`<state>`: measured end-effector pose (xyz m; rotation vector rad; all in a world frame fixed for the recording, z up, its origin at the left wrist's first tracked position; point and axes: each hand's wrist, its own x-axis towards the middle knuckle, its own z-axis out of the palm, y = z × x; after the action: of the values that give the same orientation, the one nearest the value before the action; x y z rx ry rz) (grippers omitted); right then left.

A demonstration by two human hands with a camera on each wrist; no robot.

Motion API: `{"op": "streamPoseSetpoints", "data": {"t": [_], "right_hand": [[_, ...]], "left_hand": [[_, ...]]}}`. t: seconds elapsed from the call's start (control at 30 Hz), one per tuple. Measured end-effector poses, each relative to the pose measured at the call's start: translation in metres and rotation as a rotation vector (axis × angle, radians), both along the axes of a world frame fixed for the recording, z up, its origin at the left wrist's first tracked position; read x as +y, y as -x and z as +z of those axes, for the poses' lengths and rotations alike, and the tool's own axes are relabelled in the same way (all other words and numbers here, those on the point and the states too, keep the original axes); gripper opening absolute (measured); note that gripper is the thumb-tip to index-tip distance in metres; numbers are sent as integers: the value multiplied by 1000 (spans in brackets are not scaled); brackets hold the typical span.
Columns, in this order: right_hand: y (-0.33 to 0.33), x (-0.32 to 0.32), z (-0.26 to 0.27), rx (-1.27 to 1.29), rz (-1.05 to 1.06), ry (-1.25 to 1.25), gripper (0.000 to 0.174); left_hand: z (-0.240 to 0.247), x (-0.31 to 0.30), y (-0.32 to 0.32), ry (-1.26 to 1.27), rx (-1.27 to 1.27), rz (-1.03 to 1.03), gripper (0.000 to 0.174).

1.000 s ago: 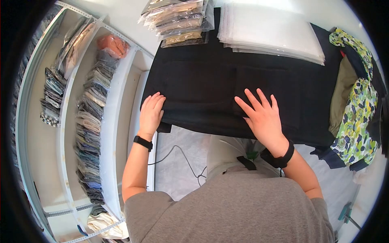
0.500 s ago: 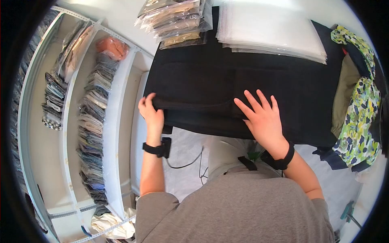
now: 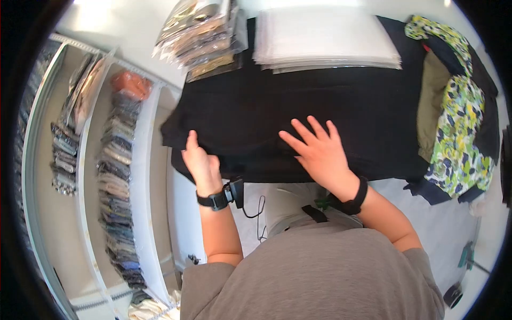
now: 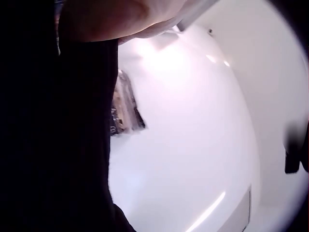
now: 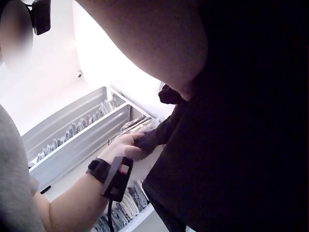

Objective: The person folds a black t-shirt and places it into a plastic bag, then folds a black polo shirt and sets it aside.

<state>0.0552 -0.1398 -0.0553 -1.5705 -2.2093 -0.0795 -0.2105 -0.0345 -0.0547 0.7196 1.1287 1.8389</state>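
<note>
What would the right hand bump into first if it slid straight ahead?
Probably the stack of clear plastic; the right hand points that way over the black cloth, but its height is unclear.

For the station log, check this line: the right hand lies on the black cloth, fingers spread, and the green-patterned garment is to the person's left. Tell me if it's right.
One error: the green-patterned garment is to the person's right, as the head view shows. The right hand does lie on the black cloth, fingers spread.
</note>
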Motion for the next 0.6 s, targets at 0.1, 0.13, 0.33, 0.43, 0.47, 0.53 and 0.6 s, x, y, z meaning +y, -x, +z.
{"op": "streamPoseSetpoints", "data": {"t": [0.1, 0.13, 0.33, 0.43, 0.47, 0.53, 0.6], "right_hand": [[-1, -1, -2, 5, -3, -14, 64], [-1, -1, -2, -1, -7, -12, 66], [-2, 2, 10, -149, -39, 620, 56], [-5, -5, -11, 87, -41, 406, 52], [-5, -8, -22, 206, -37, 297, 50], [-6, -14, -34, 440, -22, 82, 47], [-15, -16, -17, 312, 20, 39, 39]], "left_hand": [[58, -19, -52, -175, 163, -20, 29], [73, -28, -71, -205, 256, 9, 29], [82, -77, -163, -423, 1253, -708, 48], [54, -81, -165, -539, 1628, -1014, 60], [57, -81, -161, -540, 1663, -976, 61], [61, -77, -143, -491, 1677, -921, 63], [56, -75, -124, -385, 1704, -842, 67]]}}
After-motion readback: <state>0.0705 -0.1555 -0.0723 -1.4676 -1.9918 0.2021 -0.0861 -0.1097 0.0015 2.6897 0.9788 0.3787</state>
